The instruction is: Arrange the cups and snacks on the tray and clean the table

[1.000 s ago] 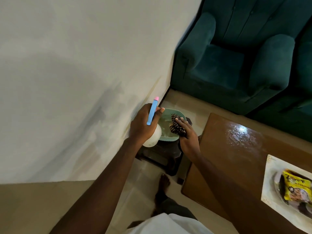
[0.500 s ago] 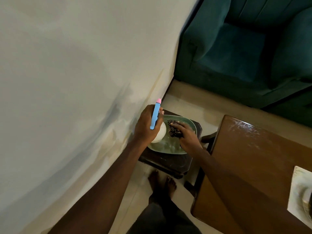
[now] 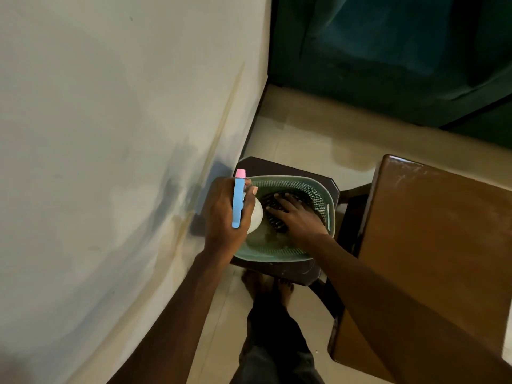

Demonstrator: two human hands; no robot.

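My left hand (image 3: 224,217) grips a white spray bottle (image 3: 255,216) with a blue trigger and pink nozzle, held over the left rim of a green perforated basket (image 3: 318,195). The basket stands on a dark small stool (image 3: 277,169). My right hand (image 3: 297,217) lies inside the basket with spread fingers on a dark patterned cloth (image 3: 273,202). The hand covers most of the cloth.
A wooden table (image 3: 432,245) fills the right side, its corner near the stool. A white wall (image 3: 110,134) rises on the left. A teal armchair (image 3: 388,51) stands behind. My bare feet (image 3: 266,284) are on the tiled floor below the stool.
My right hand has lowered the cloth into the basket and now lies flat on it. The view has tilted down; the tray on the table has left the frame.
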